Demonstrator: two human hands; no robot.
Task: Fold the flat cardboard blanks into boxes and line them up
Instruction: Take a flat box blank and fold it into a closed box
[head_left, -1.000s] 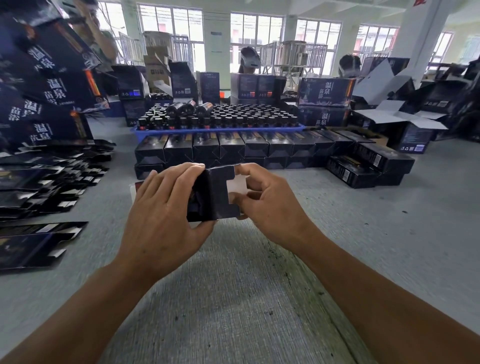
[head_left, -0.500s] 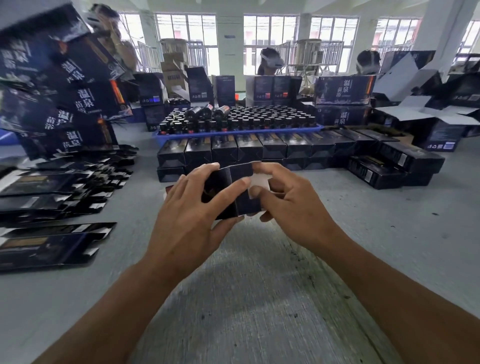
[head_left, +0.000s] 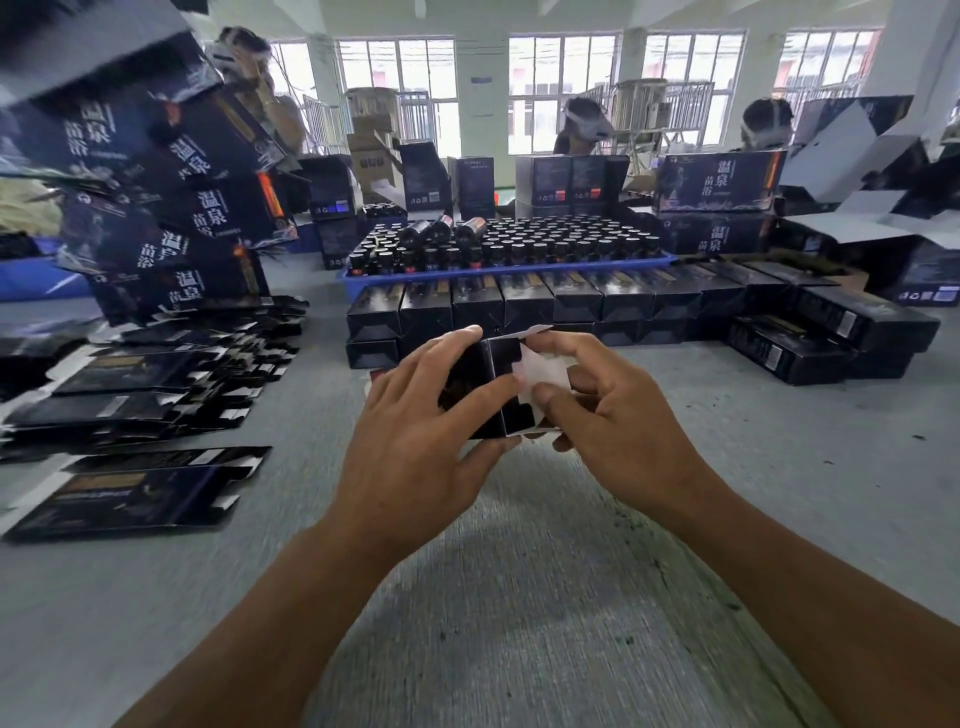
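Note:
I hold a small black cardboard box (head_left: 501, 384) above the grey table, its end facing me. My left hand (head_left: 415, 441) grips its body, fingers over the top and thumb underneath. My right hand (head_left: 618, 415) pinches the white inner end flap (head_left: 540, 366), thumb pressing on it. Behind the box runs a row of folded black boxes (head_left: 576, 306), stacked two high. Flat black blanks (head_left: 135, 488) lie in piles on the left of the table.
A blue tray (head_left: 514, 270) full of dark bottles stands behind the row. Large dark cartons (head_left: 171, 208) pile up at the left, more cartons (head_left: 717, 179) at the back right. Several people work at the far side. Grey table surface (head_left: 519, 597) lies below my forearms.
The view has swung left and the hands sit more central. My right thumb has pushed the white end flap further in over the box's open end. Both hands keep their hold.

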